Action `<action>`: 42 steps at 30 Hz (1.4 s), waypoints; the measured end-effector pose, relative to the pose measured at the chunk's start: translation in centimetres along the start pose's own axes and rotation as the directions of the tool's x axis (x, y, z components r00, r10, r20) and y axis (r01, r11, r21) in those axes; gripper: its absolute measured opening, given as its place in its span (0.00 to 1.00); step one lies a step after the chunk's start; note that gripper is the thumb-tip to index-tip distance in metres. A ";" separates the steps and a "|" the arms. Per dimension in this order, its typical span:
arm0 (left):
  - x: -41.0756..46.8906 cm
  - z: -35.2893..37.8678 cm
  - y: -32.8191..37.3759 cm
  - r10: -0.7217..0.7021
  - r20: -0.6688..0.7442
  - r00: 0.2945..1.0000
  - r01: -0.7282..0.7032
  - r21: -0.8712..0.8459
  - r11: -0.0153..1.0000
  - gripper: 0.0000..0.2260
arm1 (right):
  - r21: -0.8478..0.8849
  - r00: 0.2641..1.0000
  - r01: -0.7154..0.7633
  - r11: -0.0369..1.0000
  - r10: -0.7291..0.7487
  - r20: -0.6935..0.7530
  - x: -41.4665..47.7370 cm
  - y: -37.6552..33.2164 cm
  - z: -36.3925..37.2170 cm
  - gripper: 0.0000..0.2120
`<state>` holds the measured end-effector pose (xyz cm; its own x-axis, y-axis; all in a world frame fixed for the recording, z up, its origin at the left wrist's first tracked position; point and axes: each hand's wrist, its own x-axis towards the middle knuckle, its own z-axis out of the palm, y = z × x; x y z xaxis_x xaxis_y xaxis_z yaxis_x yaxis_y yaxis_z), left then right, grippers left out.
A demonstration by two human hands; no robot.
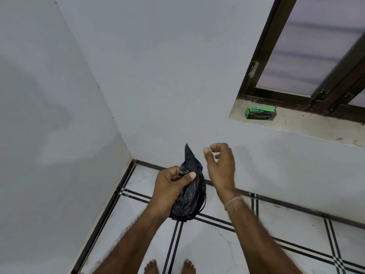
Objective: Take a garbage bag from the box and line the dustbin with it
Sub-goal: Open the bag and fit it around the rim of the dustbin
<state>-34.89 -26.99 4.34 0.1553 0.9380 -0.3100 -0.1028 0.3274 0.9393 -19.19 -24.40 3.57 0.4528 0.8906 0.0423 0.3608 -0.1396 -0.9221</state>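
A folded black garbage bag [190, 196] hangs bunched in my left hand [171, 186], whose thumb and fingers pinch it near its top. One pointed corner of the bag sticks up above the hand. My right hand [220, 165] is raised just right of the bag, fingers loosely curled, holding nothing and not touching the bag. The green garbage bag box [260, 113] lies on the window sill at the upper right. No dustbin is in view.
A stone window sill [308, 127] juts from the white wall [177, 76] under a dark-framed window [308, 56]. A second wall meets it in a corner on the left. Below is a white tiled floor [217, 244] with black lines. My bare feet [169, 266] stand at the bottom.
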 end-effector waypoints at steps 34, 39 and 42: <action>0.7 -5.2 -2.7 -0.485 -0.075 0.871 0.292 -0.714 0.636 0.18 | 0.589 0.553 -0.794 0.153 0.584 0.595 -2.5 4.1 -1.7 0.11; 1.0 -6.9 -2.5 -0.373 -0.054 0.926 0.258 -0.631 0.732 0.16 | 0.528 0.682 -0.720 0.450 0.323 0.656 -2.6 4.7 -3.6 0.14; 1.3 -7.2 -2.0 -0.324 -0.033 0.946 0.239 -0.604 0.760 0.13 | 0.308 0.615 -0.647 0.697 0.238 0.752 -2.6 4.6 -4.2 0.19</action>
<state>-41.54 -25.64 1.03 0.1478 0.7847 -0.6020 -0.6346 0.5421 0.5508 -15.26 -29.15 0.88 -0.2483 0.8397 -0.4829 -0.2927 -0.5402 -0.7890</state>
